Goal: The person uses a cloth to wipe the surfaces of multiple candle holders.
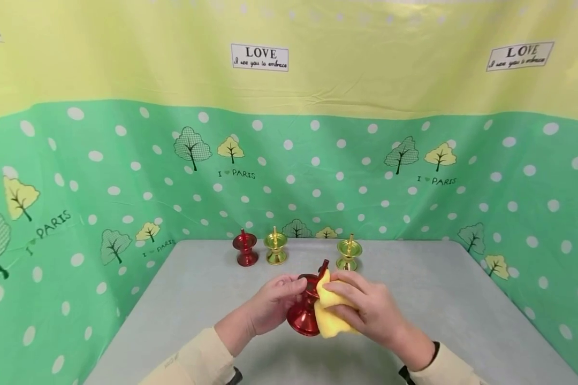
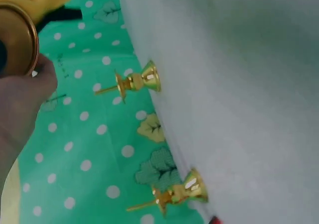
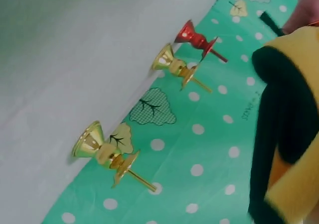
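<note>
In the head view my left hand (image 1: 274, 303) grips a shiny red candle holder (image 1: 302, 318) by its side, tilted above the table. Its thin spike points up and to the right. My right hand (image 1: 373, 305) holds a folded yellow cloth (image 1: 331, 323) against the holder's right side, covering part of the cup and stem. The left wrist view shows the holder's round base (image 2: 22, 45), looking coppery there, beside my left hand (image 2: 25, 97). Close up in the right wrist view, the cloth (image 3: 294, 194) has dark shaded folds.
Along the back of the grey table (image 1: 173, 310) stand another red candle holder (image 1: 245, 250), a gold one (image 1: 276, 248) beside it, and a second gold one (image 1: 349, 252) farther right. A green and yellow patterned curtain (image 1: 313, 187) hangs behind and at both sides.
</note>
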### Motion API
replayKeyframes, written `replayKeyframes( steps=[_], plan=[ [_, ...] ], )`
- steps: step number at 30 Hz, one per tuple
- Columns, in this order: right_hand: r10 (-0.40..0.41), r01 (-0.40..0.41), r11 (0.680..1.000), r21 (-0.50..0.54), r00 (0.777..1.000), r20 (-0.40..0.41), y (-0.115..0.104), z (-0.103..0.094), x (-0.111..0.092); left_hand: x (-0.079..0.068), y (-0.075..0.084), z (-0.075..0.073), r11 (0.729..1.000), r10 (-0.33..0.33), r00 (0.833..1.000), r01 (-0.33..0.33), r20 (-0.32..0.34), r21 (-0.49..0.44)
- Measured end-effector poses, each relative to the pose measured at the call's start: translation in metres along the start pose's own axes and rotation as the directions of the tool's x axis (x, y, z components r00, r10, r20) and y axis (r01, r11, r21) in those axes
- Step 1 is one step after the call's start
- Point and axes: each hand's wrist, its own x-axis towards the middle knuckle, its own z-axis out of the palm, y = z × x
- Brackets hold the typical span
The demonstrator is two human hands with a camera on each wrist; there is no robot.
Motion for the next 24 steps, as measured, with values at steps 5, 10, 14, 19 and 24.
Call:
replayKeyframes(
  steps=[5, 10, 14, 19, 24],
  plan=[
    [0.104, -0.107, 0.974, -0.199, 0.994, -0.021, -0.002, 0.000, -0.005, 0.004, -0.004, 0.005, 0.989, 0.025, 0.976, 0.008, -0.215, 0.151],
    [0.087, -0.107, 0.939, -0.326, 0.993, -0.074, -0.011, 0.004, -0.001, 0.008, -0.010, 0.017, 0.977, 0.088, 0.929, -0.011, -0.359, 0.212],
    [0.051, -0.073, 0.947, -0.312, 0.996, -0.078, -0.017, 0.006, 0.005, 0.009, -0.009, 0.018, 0.972, 0.132, 0.928, -0.053, -0.348, 0.228],
    [-0.043, 0.024, 0.980, -0.197, 0.994, -0.096, -0.007, 0.003, 0.003, 0.006, -0.003, 0.017, 0.983, 0.118, 0.959, -0.076, -0.256, 0.169],
    [-0.084, 0.076, 0.989, -0.124, 0.995, -0.059, 0.003, -0.002, 0.002, 0.004, -0.001, 0.009, 0.991, 0.050, 0.980, -0.025, -0.191, 0.133]
  ],
)
